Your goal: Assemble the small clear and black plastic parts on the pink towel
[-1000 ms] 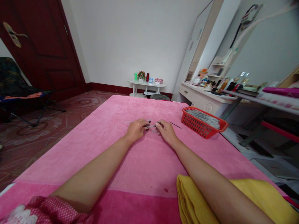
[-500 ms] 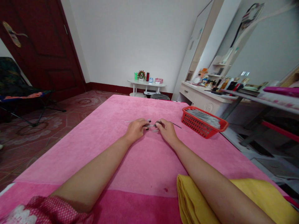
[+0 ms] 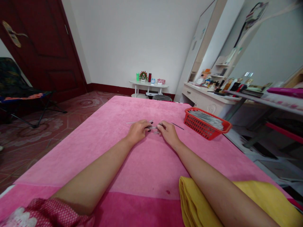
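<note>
As the left hand (image 3: pixel 139 130) and right hand (image 3: pixel 168 130) pinched a slim grey rod (image 3: pixel 153 127) left of the red basket (image 3: pixel 198 126), a dark stick (image 3: pixel 177 126) lay nearer it; any print was too small to read.

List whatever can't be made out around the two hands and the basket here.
In the head view:
- Slim piece between left hand and right hand: too small to identify; the hands cover its ends.
- Grey items in the red basket: they overlap, so can't be counted; the basket's wall partly hides the lower ones.
- Yellow cloth: partly under the right forearm, and cut off by the bottom edge.
</note>
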`<state>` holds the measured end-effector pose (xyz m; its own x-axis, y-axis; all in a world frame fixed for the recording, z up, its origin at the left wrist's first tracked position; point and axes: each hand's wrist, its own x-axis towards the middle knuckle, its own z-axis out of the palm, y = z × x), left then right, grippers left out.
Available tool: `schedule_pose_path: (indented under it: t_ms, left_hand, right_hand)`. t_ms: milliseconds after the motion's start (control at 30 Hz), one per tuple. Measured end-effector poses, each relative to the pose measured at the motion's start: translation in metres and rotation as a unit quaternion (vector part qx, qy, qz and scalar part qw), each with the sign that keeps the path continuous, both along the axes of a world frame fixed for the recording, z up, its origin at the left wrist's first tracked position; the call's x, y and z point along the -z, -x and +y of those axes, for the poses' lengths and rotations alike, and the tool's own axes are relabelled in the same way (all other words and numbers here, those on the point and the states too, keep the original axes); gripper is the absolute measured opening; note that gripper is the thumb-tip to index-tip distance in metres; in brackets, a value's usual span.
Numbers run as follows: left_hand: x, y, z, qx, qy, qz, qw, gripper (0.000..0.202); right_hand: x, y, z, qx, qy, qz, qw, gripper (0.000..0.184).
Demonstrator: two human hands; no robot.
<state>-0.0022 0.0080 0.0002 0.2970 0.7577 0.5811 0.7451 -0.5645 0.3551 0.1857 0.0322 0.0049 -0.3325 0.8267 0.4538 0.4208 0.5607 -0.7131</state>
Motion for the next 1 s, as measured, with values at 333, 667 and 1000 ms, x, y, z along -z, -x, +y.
schedule_pose_path:
  t_ms: [333,667,1000]
  left_hand:
    - [-0.005,0.005,-0.002,-0.065,-0.053,-0.090,0.992,0.023]
    - [-0.017,-0.001,-0.009,-0.061,-0.118,-0.231,0.964,0.014]
    - [-0.003,-0.010,0.004,-0.032,0.082,-0.369,0.925,0.037]
  right_hand:
    - [0.003,0.001,0.002,0.001,-0.068,-0.167,0.984,0.022]
    - [0.001,-0.004,0.000,0.026,-0.079,-0.223,0.971,0.011]
    - [0.008,-0.006,0.010,0.056,-0.039,-0.065,0.996,0.025]
